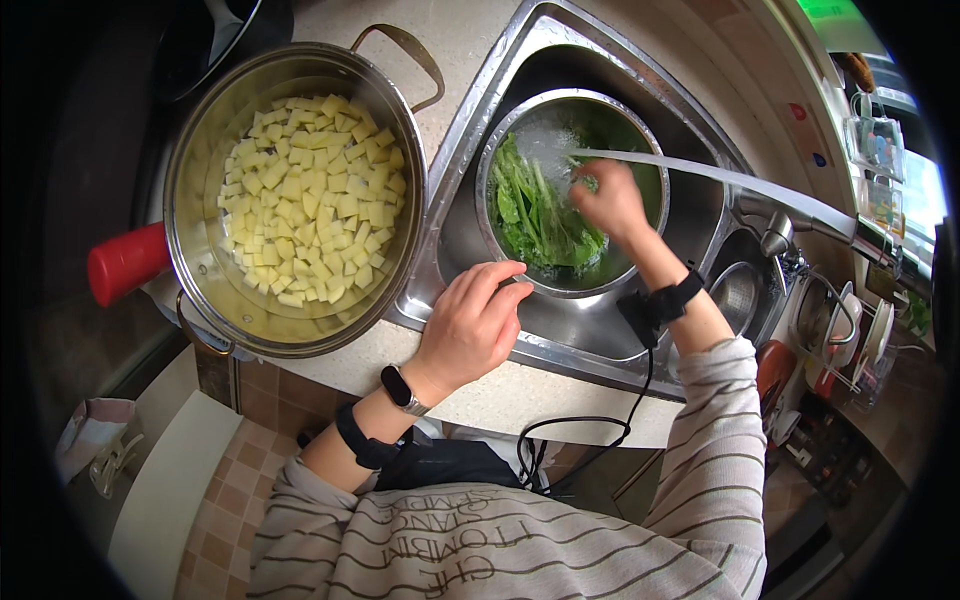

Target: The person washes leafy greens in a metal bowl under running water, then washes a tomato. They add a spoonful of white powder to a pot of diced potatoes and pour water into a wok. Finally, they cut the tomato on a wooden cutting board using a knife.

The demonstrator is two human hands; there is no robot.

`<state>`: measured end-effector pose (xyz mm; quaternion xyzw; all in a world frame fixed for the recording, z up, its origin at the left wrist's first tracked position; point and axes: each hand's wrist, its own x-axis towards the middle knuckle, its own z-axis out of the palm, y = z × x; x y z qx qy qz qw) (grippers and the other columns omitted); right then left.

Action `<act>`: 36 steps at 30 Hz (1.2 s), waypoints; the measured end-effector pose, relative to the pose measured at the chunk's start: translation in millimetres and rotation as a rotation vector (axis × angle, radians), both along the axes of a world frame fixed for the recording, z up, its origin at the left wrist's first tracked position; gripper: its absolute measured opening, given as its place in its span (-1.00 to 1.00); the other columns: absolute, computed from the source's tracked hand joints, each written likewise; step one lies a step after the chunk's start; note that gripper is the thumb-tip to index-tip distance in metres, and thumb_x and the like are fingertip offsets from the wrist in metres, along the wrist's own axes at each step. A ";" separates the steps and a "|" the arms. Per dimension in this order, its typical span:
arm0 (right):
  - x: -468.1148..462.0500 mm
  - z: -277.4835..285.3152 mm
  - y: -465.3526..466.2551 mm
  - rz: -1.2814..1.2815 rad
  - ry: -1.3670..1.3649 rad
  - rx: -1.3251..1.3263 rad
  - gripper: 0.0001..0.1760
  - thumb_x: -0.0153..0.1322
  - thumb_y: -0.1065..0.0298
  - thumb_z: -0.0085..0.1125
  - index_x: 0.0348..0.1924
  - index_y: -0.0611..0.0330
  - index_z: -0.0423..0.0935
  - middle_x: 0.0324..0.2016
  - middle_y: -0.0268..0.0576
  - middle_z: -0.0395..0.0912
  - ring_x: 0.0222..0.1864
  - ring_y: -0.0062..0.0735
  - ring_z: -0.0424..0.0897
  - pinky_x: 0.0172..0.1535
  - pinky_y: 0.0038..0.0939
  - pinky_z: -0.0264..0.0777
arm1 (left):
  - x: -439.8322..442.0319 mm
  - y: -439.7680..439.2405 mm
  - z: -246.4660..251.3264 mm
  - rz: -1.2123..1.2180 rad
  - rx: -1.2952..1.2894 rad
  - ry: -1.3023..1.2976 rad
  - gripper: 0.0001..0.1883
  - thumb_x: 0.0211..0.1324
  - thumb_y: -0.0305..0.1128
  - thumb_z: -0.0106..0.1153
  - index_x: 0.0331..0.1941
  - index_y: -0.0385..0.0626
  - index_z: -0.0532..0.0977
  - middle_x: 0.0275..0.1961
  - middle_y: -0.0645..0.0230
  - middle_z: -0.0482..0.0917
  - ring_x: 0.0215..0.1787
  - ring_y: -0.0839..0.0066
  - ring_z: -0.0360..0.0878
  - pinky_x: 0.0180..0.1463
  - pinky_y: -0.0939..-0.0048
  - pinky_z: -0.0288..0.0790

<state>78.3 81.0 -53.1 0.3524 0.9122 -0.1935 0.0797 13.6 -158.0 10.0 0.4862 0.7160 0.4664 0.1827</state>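
A round stainless steel bowl [666, 187] stands in the sink basin, holding water and leafy greens [525, 202] with long stems. My left hand [476, 319] is at the bowl's near left rim, its thumb and index fingertip on either side of the edge. Inside the bowl, my right hand [611, 196] is over the right part of the greens with its fingers curled. Blur and splashing hide whether it grips any leaves. A stream of water [705, 171] runs from the faucet [780, 232] into the bowl, where it foams.
Left of the sink [442, 225], a large two-handled steel pot [202, 225] holds diced potatoes [311, 195]. A red handle [127, 262] sticks out beside it. A metal strainer [735, 296] sits in the small side basin. A black cable [637, 405] hangs from my right wrist.
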 end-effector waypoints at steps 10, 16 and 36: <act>-10.6 -43.0 -3.0 0.098 -0.147 0.009 -0.59 0.32 0.18 -0.01 -0.02 0.18 0.37 -0.11 0.03 0.46 -0.07 0.06 0.47 0.00 -0.05 0.35 | 1.0 2.2 0.6 -0.022 -0.024 0.034 -0.73 -0.15 -0.62 0.08 -0.25 -0.24 0.47 -0.11 0.22 0.48 -0.10 0.24 0.49 -0.06 0.29 0.41; -42.3 -27.4 -40.1 0.436 0.023 -0.045 -0.68 0.30 0.20 0.12 -0.17 0.19 0.43 -0.18 -0.07 0.46 -0.06 -0.02 0.44 0.02 -0.13 0.31 | 0.4 2.3 1.5 -0.016 -0.016 0.027 -0.76 -0.11 -0.65 0.08 -0.27 -0.24 0.48 -0.12 0.18 0.49 -0.15 0.21 0.51 -0.11 0.30 0.42; -4.4 -30.2 -42.7 0.263 -0.377 -0.024 0.09 0.26 -0.43 -0.11 0.39 0.11 -0.23 0.37 0.16 -0.26 0.36 0.23 -0.12 0.28 0.28 -0.26 | -1.2 4.0 -0.4 -0.039 -0.011 0.031 -0.73 -0.16 -0.61 0.09 -0.25 -0.24 0.47 -0.14 0.22 0.48 -0.15 0.25 0.50 -0.10 0.29 0.42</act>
